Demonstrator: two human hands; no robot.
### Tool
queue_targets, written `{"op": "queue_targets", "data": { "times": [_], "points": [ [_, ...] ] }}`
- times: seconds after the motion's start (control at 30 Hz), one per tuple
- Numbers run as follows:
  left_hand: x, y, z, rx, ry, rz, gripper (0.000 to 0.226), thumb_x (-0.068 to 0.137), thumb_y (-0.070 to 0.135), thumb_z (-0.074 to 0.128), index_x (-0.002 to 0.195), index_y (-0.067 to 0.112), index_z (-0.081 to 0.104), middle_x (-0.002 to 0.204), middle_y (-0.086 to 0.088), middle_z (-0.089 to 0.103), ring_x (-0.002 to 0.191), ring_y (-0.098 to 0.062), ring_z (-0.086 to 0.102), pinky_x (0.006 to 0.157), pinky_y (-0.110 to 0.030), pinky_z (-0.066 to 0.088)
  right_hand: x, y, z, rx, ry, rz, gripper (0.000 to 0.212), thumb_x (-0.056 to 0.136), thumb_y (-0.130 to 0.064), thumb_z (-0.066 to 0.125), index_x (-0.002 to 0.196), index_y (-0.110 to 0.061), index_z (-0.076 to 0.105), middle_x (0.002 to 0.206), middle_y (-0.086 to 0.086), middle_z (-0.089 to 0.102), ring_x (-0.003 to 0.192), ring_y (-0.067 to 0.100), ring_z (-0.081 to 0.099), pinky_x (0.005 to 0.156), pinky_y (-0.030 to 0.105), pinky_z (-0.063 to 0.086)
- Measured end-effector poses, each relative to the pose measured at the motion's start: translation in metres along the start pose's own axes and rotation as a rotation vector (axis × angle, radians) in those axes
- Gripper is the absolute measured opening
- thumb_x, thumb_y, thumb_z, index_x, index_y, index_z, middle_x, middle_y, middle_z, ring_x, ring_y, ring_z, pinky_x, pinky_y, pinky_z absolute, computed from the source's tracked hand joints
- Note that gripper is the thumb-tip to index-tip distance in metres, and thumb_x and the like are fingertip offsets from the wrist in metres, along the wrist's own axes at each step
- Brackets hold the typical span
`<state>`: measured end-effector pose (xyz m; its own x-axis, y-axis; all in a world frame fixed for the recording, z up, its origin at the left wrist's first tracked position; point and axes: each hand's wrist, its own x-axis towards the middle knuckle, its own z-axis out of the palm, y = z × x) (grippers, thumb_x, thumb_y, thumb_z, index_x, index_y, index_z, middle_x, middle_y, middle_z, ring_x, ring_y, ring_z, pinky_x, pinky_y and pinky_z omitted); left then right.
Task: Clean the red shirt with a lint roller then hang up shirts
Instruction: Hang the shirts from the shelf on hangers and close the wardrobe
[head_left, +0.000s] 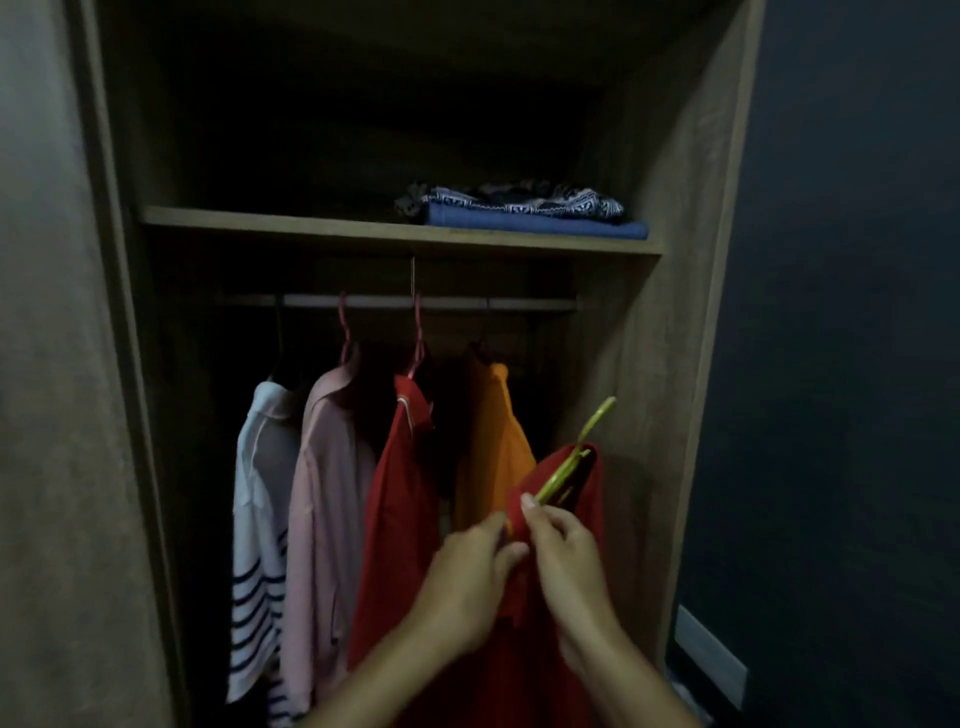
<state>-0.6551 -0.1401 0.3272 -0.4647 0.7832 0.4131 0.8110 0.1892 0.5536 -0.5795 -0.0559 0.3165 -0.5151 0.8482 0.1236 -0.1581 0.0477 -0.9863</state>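
I stand at an open wooden wardrobe. A red shirt (582, 483) sits on a green hanger (574, 454), held up in front of the wardrobe's lower right. My right hand (558, 545) pinches the hanger's lower part together with the shirt's collar. My left hand (467, 577) grips the red fabric just left of it. The hanger's hook points up and right, below the rail (415, 301). No lint roller is in view.
On the rail hang a white striped shirt (260, 519), a pink shirt (327, 493), another red shirt (400, 509) and an orange shirt (493, 441). Folded blue and patterned clothes (535, 213) lie on the shelf above. The wardrobe's right wall (675, 364) is close.
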Motion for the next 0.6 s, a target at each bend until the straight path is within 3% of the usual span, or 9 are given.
{"op": "queue_targets", "data": {
  "times": [0.1,0.17,0.23,0.3,0.33,0.4,0.47,0.53,0.6],
  "points": [
    [0.013,0.012,0.0,-0.25,-0.336,0.055,0.031,0.101,0.03,0.043,0.121,0.01,0.055,0.12,-0.006,0.065,0.115,-0.015,0.06,0.1,-0.026,0.042,0.008,-0.013,-0.022,0.086,-0.002,0.012,0.026,0.092,-0.034,0.061,0.107,-0.013,0.065,0.09,0.004,0.076,0.082,0.013,0.071,0.07,0.024,0.05],
    [0.025,0.017,-0.001,-0.583,-0.529,-0.052,0.035,0.103,0.019,0.037,0.13,0.007,0.056,0.118,-0.003,0.065,0.106,-0.003,0.063,0.1,-0.018,0.044,0.021,-0.018,-0.035,0.091,-0.006,-0.005,0.017,0.092,-0.024,0.061,0.102,-0.011,0.065,0.079,0.002,0.075,0.07,0.01,0.07,0.062,0.022,0.049],
    [0.046,0.016,-0.003,-0.658,-0.426,-0.081,0.032,0.097,0.016,0.041,0.118,0.013,0.064,0.102,0.004,0.067,0.093,-0.003,0.066,0.085,-0.014,0.049,0.037,-0.021,-0.045,0.084,0.014,0.001,0.01,0.094,-0.014,0.055,0.093,-0.009,0.065,0.071,0.005,0.069,0.062,0.015,0.064,0.057,0.022,0.048],
    [0.073,0.009,-0.004,-0.425,-0.167,-0.008,0.039,0.095,0.024,0.041,0.128,0.021,0.062,0.115,-0.004,0.068,0.111,-0.021,0.061,0.101,-0.035,0.045,0.061,-0.018,-0.054,0.021,0.044,0.0,0.018,0.095,-0.011,0.049,0.091,-0.007,0.066,0.078,0.016,0.065,0.07,0.025,0.06,0.064,0.03,0.047],
    [0.087,0.006,-0.004,-0.286,-0.061,0.036,0.042,0.099,0.023,0.039,0.139,0.017,0.052,0.134,-0.009,0.059,0.128,-0.025,0.051,0.111,-0.034,0.034,0.075,-0.017,-0.057,-0.036,0.046,-0.012,0.021,0.095,-0.01,0.047,0.091,-0.007,0.068,0.081,0.02,0.065,0.073,0.027,0.06,0.066,0.034,0.047],
    [0.12,0.003,-0.001,-0.057,0.106,0.137,0.049,0.104,0.024,0.034,0.151,0.011,0.028,0.159,-0.005,0.024,0.149,-0.019,0.016,0.118,-0.024,0.008,0.106,-0.017,-0.058,-0.163,0.038,-0.057,0.024,0.092,-0.008,0.044,0.087,-0.005,0.067,0.08,0.023,0.067,0.07,0.028,0.059,0.064,0.036,0.046],
    [0.152,0.001,0.009,0.151,0.136,0.173,0.057,0.105,0.029,0.03,0.154,0.01,0.011,0.163,-0.004,0.003,0.151,-0.016,-0.004,0.119,-0.027,-0.003,0.138,-0.023,-0.054,-0.3,0.043,-0.115,0.023,0.087,-0.005,0.044,0.08,-0.003,0.066,0.068,0.016,0.065,0.063,0.025,0.056,0.06,0.034,0.043],
    [0.184,-0.007,0.02,0.342,0.115,0.137,0.063,0.104,0.034,0.029,0.154,0.008,0.001,0.163,-0.008,-0.008,0.15,-0.019,-0.011,0.121,-0.033,-0.004,0.169,-0.037,-0.045,-0.429,0.051,-0.161,0.021,0.083,-0.005,0.047,0.076,-0.003,0.066,0.062,0.005,0.062,0.059,0.022,0.055,0.057,0.031,0.04],
    [0.207,-0.017,0.027,0.474,0.109,0.095,0.066,0.103,0.03,0.032,0.154,0.006,-0.003,0.162,-0.01,-0.013,0.15,-0.022,-0.013,0.122,-0.035,-0.003,0.199,-0.051,-0.033,-0.521,0.033,-0.185,0.02,0.08,-0.005,0.048,0.074,-0.003,0.066,0.064,0.006,0.063,0.059,0.023,0.056,0.055,0.03,0.038]
  ]
}}
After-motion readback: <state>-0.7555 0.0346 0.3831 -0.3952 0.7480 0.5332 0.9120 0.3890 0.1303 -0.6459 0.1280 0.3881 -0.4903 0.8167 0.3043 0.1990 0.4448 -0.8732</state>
